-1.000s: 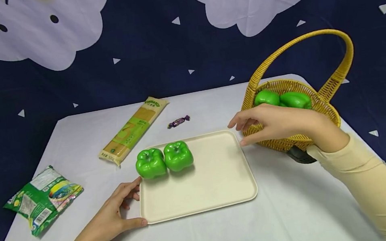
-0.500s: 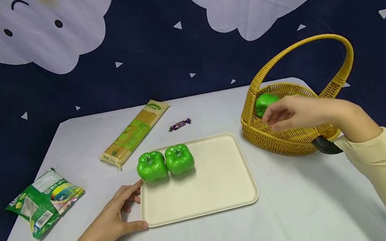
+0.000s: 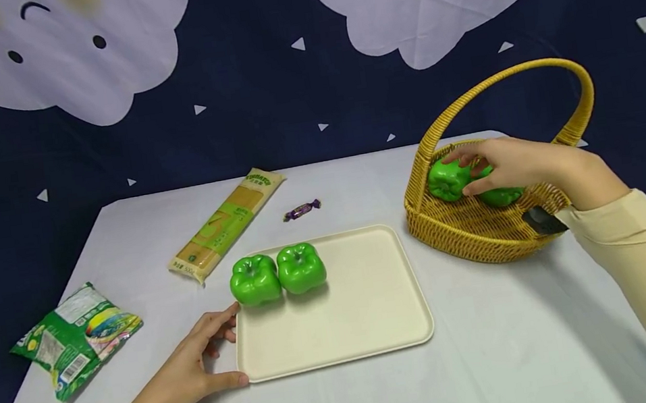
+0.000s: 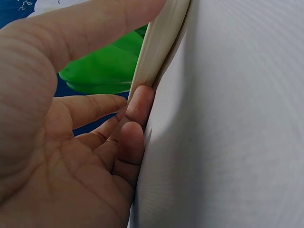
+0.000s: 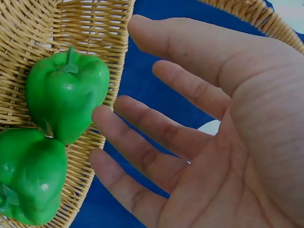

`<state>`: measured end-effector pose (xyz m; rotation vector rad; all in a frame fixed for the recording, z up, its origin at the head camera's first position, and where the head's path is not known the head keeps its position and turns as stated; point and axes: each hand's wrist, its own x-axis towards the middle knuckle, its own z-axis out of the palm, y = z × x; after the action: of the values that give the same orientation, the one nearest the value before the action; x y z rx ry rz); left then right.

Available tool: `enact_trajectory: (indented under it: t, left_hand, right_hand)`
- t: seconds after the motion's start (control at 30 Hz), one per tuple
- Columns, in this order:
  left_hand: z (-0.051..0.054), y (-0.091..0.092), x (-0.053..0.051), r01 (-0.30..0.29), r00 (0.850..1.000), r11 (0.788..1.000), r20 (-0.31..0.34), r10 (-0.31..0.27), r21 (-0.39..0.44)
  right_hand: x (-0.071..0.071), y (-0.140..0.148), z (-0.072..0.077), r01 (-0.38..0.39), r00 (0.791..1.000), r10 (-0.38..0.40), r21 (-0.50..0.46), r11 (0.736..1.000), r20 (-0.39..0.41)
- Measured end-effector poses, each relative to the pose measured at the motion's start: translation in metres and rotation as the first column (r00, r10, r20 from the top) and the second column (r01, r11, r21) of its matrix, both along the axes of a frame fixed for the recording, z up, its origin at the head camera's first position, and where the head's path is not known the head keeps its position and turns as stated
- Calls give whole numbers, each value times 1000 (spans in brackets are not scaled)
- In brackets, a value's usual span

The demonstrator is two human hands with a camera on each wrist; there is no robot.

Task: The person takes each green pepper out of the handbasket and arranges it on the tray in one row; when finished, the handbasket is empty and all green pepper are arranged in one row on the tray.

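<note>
In the head view, my left hand (image 3: 183, 376) rests against the left edge of a cream tray (image 3: 351, 320), thumb at the near corner and fingers spread farther back. Two green bell peppers, a left one (image 3: 254, 280) and a right one (image 3: 301, 269), sit side by side at the tray's far left. My right hand (image 3: 520, 165) hovers over a yellow wicker basket (image 3: 463, 244), fingers apart and holding nothing. Inside it lie two more green bell peppers, one upright (image 5: 66, 97) and one beside it (image 5: 31, 175); the hand partly covers them in the head view.
A noodle packet (image 3: 228, 224) lies behind the tray, with a purple wrapped candy (image 3: 302, 210) to its right. At the left is a green snack bag (image 3: 79, 339). The basket's tall handle (image 3: 502, 76) arches above the right hand. A dark blue curtain (image 3: 250, 68) hangs behind.
My right hand has moved right and away from the tray's right corner to above the basket's peppers. The left hand stays at the tray's edge. The camera view shifts slightly.
</note>
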<state>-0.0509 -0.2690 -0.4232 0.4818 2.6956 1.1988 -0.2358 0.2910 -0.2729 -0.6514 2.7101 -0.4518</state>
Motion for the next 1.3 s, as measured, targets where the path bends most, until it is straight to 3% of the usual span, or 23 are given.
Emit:
enact_trajectory:
  t: [0.4, 0.67, 1.03, 1.3]
  left_hand:
    - [0, 1, 1, -8, 1000, 1000, 2, 8, -14]
    - [1, 2, 1, -17, 1000, 1000, 23, 17, -21]
    - [2, 1, 1, -11, 1000, 1000, 8, 12, -21]
    - [2, 2, 2, -19, 1000, 999, 23, 20, -35]
  right_hand:
    - [-23, 3, -9, 16, 999, -17, 29, 999, 31]
    - [-35, 1, -16, 54, 992, -58, 38, 998, 116]
    - [-44, -2, -21, 59, 984, -67, 53, 997, 165]
    - [-46, -3, -21, 63, 987, -75, 86, 994, 145]
